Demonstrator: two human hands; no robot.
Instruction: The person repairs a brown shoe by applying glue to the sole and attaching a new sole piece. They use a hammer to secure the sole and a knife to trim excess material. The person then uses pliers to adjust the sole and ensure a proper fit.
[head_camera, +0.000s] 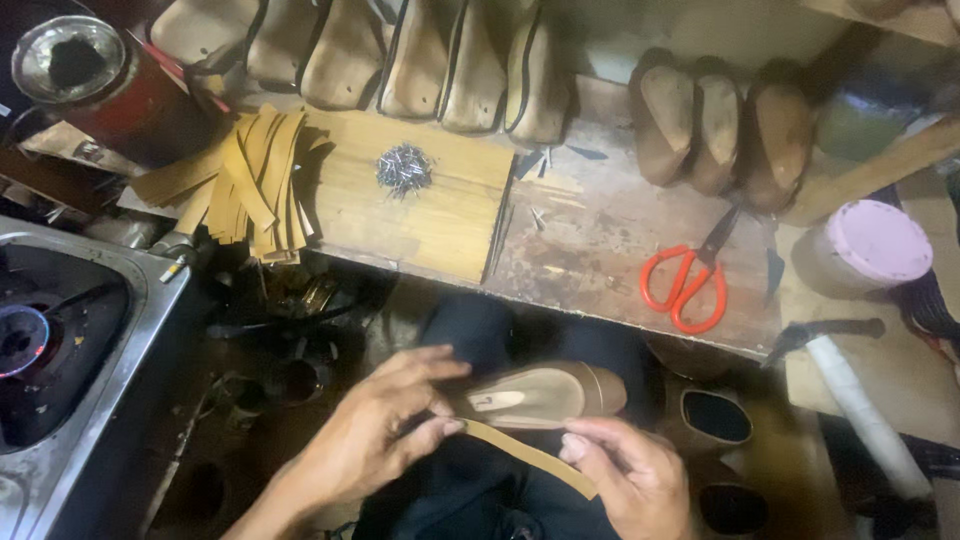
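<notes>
A tan shoe (545, 392) lies sole-up on my lap, toe pointing right. My left hand (385, 425) pinches one end of a thin tan leather strip (530, 458) against the shoe's heel end. My right hand (625, 470) holds the strip's other end just below the shoe. The strip runs slanted between both hands.
A worn wooden bench (600, 250) carries a pile of small nails (403, 168) on a board, a fan of tan strips (255, 185) and orange-handled scissors (688, 280). Rows of shoe soles (440, 60) line the back. A gas stove (60, 340) stands left; a pink-lidded jar (868, 248) and hammer (850, 380) right.
</notes>
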